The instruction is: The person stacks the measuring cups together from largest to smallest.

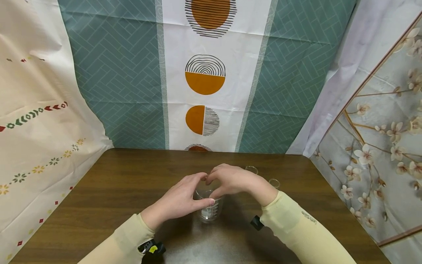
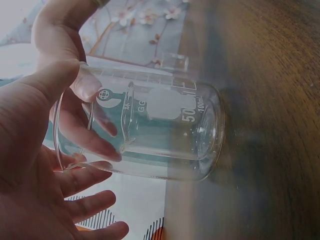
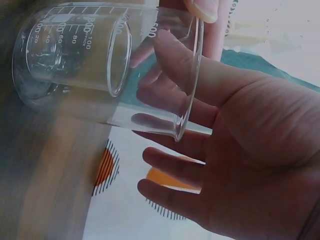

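Note:
A large clear glass beaker (image 1: pixel 211 211) with white markings stands upright on the table. Inside it sits a smaller glass beaker (image 2: pixel 165 127), its base near the large one's bottom. My left hand (image 1: pixel 182 196) holds the large beaker near the rim, thumb on the near side and fingers round the far side. From the other side my right hand (image 1: pixel 232 179) reaches over the mouth, thumb and fingers spread. In the right wrist view its thumb (image 3: pixel 175 57) overlaps the rim, apart from the small beaker. Whether the right fingertips touch glass is unclear.
Two small clear glass vessels (image 1: pixel 251 169) stand behind and right of my right hand, partly hidden by it. The brown wooden table (image 1: pixel 132 165) ends at a patterned teal and white curtain (image 1: pixel 207 121). Printed cloths hang along both sides.

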The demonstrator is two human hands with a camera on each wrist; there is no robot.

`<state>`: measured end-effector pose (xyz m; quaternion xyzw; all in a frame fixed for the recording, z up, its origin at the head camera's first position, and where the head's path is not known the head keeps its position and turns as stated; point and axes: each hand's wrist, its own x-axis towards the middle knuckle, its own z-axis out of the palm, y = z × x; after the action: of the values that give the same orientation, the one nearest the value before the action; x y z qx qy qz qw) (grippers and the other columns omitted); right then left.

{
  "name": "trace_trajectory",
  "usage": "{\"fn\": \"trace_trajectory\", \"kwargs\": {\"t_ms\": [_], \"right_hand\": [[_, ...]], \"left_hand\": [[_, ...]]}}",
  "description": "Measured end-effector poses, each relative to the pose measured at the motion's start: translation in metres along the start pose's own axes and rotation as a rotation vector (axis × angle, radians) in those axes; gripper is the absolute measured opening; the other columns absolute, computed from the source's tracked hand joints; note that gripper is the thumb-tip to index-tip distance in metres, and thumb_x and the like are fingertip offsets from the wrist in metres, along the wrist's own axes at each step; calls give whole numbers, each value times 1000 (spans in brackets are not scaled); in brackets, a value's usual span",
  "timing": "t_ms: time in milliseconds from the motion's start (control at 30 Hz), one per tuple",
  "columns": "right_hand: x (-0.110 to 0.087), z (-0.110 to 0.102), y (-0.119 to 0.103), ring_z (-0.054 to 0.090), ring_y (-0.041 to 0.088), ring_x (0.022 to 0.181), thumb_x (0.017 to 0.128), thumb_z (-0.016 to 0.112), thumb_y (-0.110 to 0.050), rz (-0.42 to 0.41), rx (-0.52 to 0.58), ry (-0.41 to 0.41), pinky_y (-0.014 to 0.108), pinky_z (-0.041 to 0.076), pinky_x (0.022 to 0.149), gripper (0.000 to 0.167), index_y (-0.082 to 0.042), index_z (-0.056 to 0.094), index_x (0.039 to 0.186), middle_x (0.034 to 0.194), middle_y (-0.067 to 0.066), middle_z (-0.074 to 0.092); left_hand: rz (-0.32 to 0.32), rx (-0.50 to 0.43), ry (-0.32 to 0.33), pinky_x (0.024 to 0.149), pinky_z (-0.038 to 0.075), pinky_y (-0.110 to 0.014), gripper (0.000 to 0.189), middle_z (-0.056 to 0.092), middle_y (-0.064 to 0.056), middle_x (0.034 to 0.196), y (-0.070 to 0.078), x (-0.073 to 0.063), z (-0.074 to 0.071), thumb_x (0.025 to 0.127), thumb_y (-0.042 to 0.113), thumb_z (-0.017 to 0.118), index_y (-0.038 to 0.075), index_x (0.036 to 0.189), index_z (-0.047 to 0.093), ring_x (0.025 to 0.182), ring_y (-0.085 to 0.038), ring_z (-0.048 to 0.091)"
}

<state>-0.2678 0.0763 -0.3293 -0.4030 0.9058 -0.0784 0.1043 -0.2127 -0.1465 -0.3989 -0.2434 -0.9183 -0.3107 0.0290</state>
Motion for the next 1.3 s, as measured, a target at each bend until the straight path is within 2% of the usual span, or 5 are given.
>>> {"fn": "trace_trajectory", "kwargs": {"t_ms": [400, 633, 833, 1033, 1300], "right_hand": [[-18, -4, 10, 56, 26, 142, 94, 90, -42, 6, 89, 107, 50, 49, 113, 45, -20, 81, 133, 143, -2, 71], [-23, 0, 21, 59, 27, 137, 96, 88, -39, -46, 141, 184, 50, 46, 116, 40, -19, 82, 129, 137, -2, 72], [-29, 4, 28, 61, 23, 133, 96, 89, -40, -55, 194, 244, 50, 49, 112, 39, -23, 81, 130, 134, -7, 72], [-36, 5, 30, 58, 26, 138, 96, 89, -38, -18, 209, 300, 54, 47, 114, 43, -21, 79, 134, 137, -5, 70], [-45, 9, 32, 52, 30, 147, 99, 86, -39, 85, 213, 392, 56, 43, 119, 50, -18, 74, 142, 149, 3, 66]], "left_hand": [[-14, 5, 0, 114, 48, -59, 91, 57, -2, 159, 0, 1, 0, 94, 72, 77, 15, 160, 51, 147, -29, 51], [-11, 5, 3, 113, 48, -58, 93, 58, -3, 158, 0, 1, -1, 94, 70, 77, 12, 161, 50, 146, -29, 52], [-7, 2, 6, 111, 50, -57, 89, 59, -2, 155, 1, 1, -1, 94, 69, 78, 13, 159, 52, 144, -28, 54], [4, 2, 19, 106, 52, -54, 84, 63, -1, 149, 0, 1, 0, 94, 66, 80, 15, 155, 55, 137, -26, 56], [0, 6, 19, 109, 51, -55, 87, 62, -3, 150, 0, 1, 0, 94, 67, 80, 13, 157, 54, 139, -27, 56]]}}
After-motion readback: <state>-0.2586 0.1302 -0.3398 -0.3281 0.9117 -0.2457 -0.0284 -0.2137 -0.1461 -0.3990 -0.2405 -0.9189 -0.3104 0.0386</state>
